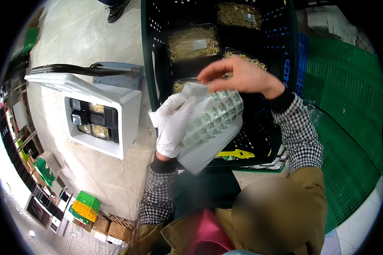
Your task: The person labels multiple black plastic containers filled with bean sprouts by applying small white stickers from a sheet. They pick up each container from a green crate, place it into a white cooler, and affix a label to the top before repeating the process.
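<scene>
My left hand (173, 125), in a white glove, is closed on the left edge of a sheet of stickers (219, 114). Rows of small green-and-white labels cover the sheet, which tilts over the near part of a dark crate (147, 51). My bare right hand (242, 76) hovers over the sheet's far edge. Its thumb and fingers are curved and apart, with nothing visible between them. Beyond the hands, clear packs of bean sprouts (193, 42) lie in the crate. One pack (244, 58) is partly covered by my right hand, another (179, 86) by the sheet.
On the left stands a white foam box (130, 123) holding several dark trays and sprout packs, its lid (68, 83) tilted up. Green crates (344, 85) fill the right side. A yellow tool (238, 154) lies at the crate's near edge. Someone's shoe (117, 12) shows at the top.
</scene>
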The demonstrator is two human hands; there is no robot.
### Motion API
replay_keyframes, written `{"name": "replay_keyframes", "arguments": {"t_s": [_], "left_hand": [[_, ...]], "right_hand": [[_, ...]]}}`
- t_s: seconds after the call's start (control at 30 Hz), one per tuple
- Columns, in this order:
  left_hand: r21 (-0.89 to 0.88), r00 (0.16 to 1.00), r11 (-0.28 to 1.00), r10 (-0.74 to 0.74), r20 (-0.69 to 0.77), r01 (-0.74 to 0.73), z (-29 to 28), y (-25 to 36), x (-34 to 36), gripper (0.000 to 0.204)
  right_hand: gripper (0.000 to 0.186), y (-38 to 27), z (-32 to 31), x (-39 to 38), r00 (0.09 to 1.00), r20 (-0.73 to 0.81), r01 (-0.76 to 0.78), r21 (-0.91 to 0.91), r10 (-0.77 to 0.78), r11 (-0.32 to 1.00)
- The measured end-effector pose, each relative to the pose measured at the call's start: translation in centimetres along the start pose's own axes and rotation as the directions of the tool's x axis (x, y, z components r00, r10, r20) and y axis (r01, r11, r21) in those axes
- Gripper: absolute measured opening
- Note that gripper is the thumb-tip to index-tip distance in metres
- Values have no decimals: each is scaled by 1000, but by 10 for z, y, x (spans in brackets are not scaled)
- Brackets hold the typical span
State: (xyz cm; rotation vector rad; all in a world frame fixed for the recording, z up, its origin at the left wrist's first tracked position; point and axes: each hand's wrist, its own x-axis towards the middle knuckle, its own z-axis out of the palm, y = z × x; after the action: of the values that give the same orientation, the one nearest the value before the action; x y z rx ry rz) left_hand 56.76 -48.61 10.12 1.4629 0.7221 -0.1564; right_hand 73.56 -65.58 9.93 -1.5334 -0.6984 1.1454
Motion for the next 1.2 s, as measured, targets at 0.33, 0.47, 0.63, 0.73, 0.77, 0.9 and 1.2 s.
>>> {"name": "replay_keyframes", "arguments": {"t_s": [0.33, 0.47, 0.63, 0.73, 0.77, 0.9, 1.2], "left_hand": [[66, 994, 993, 104, -20, -103, 14, -6, -11, 12], [38, 997, 997, -71, 25, 70, 6, 10, -25, 15], [8, 999, 999, -36, 6, 36, -21, 9, -44, 15], [-122, 996, 989, -86, -14, 84, -32, 9, -49, 19], [-152, 997, 986, -72, -23, 68, -36, 5, -49, 19], [-151, 997, 985, -83, -4, 81, -42, 5, -49, 19], [-66, 997, 995, -75, -4, 74, -43, 2, -55, 24]], "right_hand": [[9, -3, 44, -29, 830, -433, 31, -592, -350, 805], [17, 34, -17, -51, 514, -840, -168, -295, -172, 941], [17, 131, -31, -83, 646, -754, -647, -458, 119, 609], [17, 149, -20, -75, 619, -772, -691, -447, 145, 568], [16, 151, -17, -71, 604, -788, -694, -447, 119, 565], [17, 179, -14, -66, 572, -819, -718, -468, 52, 515], [33, 205, 0, -73, 502, -840, -636, -521, -208, 569]]}}
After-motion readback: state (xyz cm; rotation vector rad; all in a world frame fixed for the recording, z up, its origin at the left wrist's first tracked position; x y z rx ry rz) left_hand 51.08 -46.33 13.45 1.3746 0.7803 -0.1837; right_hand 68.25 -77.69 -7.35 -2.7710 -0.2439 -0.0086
